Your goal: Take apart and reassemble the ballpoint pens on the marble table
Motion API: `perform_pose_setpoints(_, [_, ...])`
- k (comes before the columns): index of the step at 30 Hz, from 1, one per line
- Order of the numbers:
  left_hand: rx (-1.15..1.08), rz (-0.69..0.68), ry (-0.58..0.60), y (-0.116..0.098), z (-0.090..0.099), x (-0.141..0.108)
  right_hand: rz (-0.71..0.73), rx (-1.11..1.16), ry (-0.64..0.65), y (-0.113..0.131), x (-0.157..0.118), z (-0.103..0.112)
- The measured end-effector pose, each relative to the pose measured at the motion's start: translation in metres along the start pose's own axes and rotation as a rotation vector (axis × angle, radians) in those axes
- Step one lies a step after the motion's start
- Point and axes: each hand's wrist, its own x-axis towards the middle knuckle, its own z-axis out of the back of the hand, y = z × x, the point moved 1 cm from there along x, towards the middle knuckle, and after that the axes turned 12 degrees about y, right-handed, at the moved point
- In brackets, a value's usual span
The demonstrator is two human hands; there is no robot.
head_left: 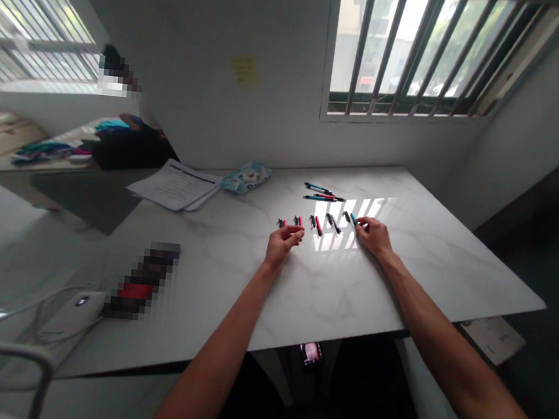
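Over the white marbled table (234, 271), a row of short pen pieces lies between my two hands. My right hand (374, 236) is closed at the right end of the row, its fingertips on a teal pen barrel (353, 218). Beside that lies a dark pen cap (346, 215). My left hand (282, 244) is at the left end, thumb and fingers drawn together; whether anything is between them is hidden. Just beyond its fingers are red-and-black pen pieces (299, 221). Further along are a red pen barrel (318, 226) and a grey one (336, 225).
Several long teal, red and black pens (321, 198) lie behind the row. Printed papers (177, 185) and a blue-white soft pack (246, 177) rest at the back left. A white device with a cable (74, 312) is at left. Below the table edge, a lit phone (312, 352) shows.
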Motion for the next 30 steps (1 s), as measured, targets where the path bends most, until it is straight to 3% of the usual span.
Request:
perform_pose_setpoints(23, [0.031,-0.044,0.159,0.001,-0.012,-0.002,0.076,0.044,0.012,0.001,0.000,0.004])
perform_pose_setpoints(27, [0.014,-0.032,0.178,0.001,-0.014,-0.003,0.123,0.103,-0.053,0.019,-0.003,0.008])
perform_pose_setpoints(30, [0.016,-0.037,0.198,0.000,-0.016,-0.003,0.230,0.243,-0.026,0.052,-0.010,0.007])
